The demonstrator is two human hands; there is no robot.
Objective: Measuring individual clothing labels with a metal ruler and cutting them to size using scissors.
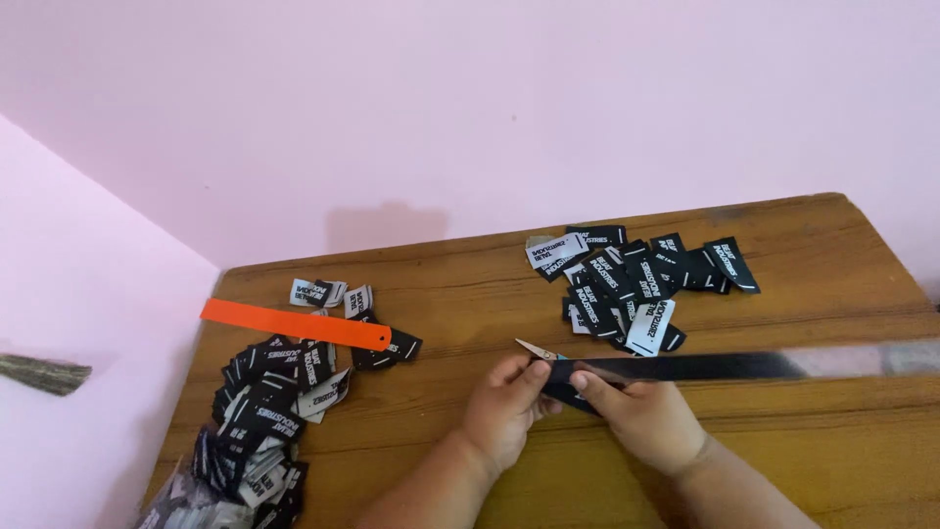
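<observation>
My left hand [506, 407] grips a small pair of scissors [538, 350] whose blades point up and left. My right hand [644, 414] pinches the near end of a long black ribbon strip [705, 367] that runs off to the right edge of the view. The two hands meet at the strip's left end, low in the middle of a brown wooden table [470, 294]. A loose heap of cut black and white fabric labels [632, 279] lies just beyond my hands.
A second, larger heap of labels [264, 411] spreads along the table's left edge down to the front corner. An orange flat strip [294, 324] lies across its far end. Pink walls [441, 108] stand behind and to the left.
</observation>
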